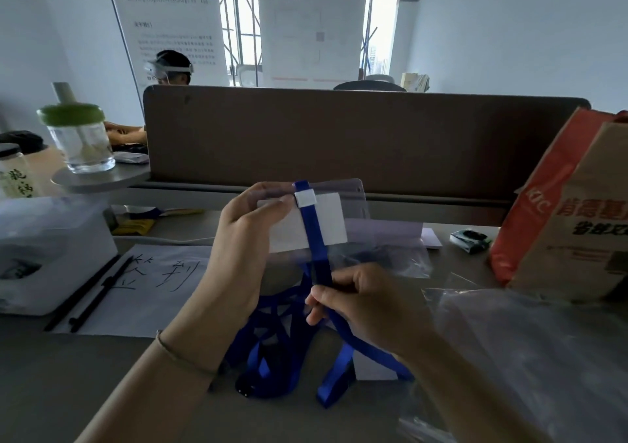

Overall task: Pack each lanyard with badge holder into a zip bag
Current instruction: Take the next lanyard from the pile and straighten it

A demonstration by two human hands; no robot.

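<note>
both forearms reach in from the near edge of the desk, bare, the left with a thin band at the wrist. the left hand (244, 238) is raised above the middle of the desk, back toward the camera, fingers curled in a grip with the fingertips pointing right. the right hand (363, 303) sits lower and nearer, just right of the left wrist, knuckles up, thumb and forefinger closed in a pinching grip, the other fingers curled below.
</note>
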